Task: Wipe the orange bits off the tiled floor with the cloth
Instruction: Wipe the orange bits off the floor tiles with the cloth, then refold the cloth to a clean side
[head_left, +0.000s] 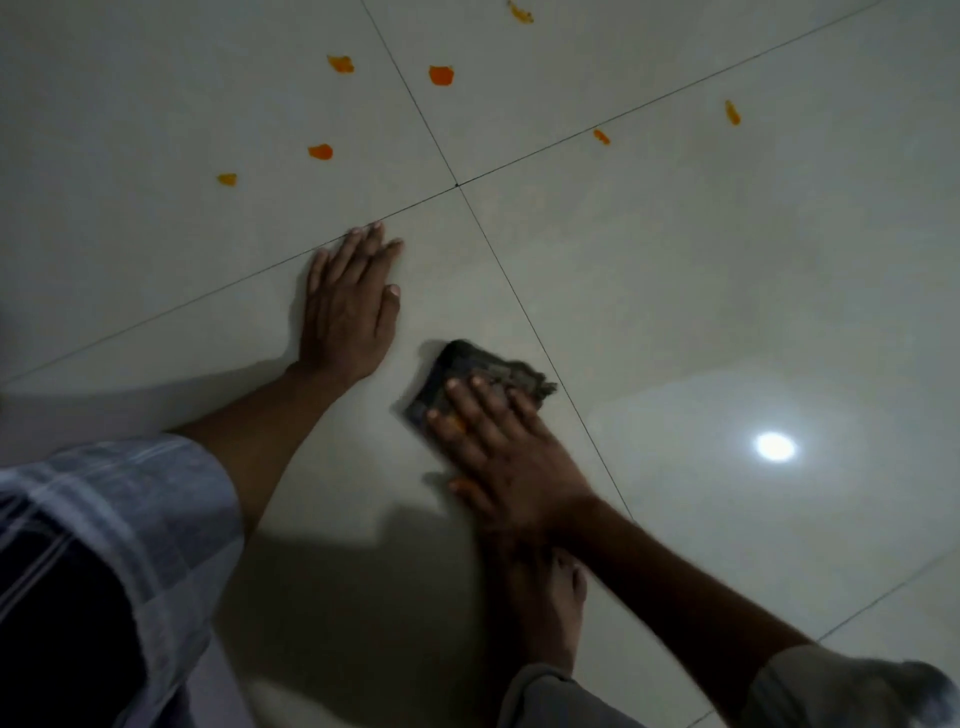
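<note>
While the cloth lay flat under my palm, these were my notes, with every place given from the crossing of the grout lines (457, 185).

Right hand: my right hand (511, 457) was below the crossing and a little to its right, fingers spread wide and pressed flat on top of the cloth (457, 374); it gripped nothing, it only pushed down.

Left hand: my left hand (349, 306) was below and left of the crossing, open and flat on the tiled floor (727, 286), holding nothing. I judged that it carried my weight.

Cloth: dark, folded, frayed on the side toward the grout line, just beside that line and not across it. Something orange showed between my fingers there; I could not tell if it was a bit or a stain.

Orange bits: all lay beyond the crossing, well apart from the cloth. One bit (320, 151) and a smaller bit (227, 180) were up and left, nearest to my left hand; two more (441, 75) stood farther up; others (601, 136) lay up and right.

Foot: my bare foot (550, 608) was far below the crossing, under my right wrist.

How to do it well: I thought the cloth should go past the farthest bits and be drawn back toward me with even pressure, so that the bits gather and do not smear.

Risk: soft bits could leave streaks; a clean fold would help.
</note>
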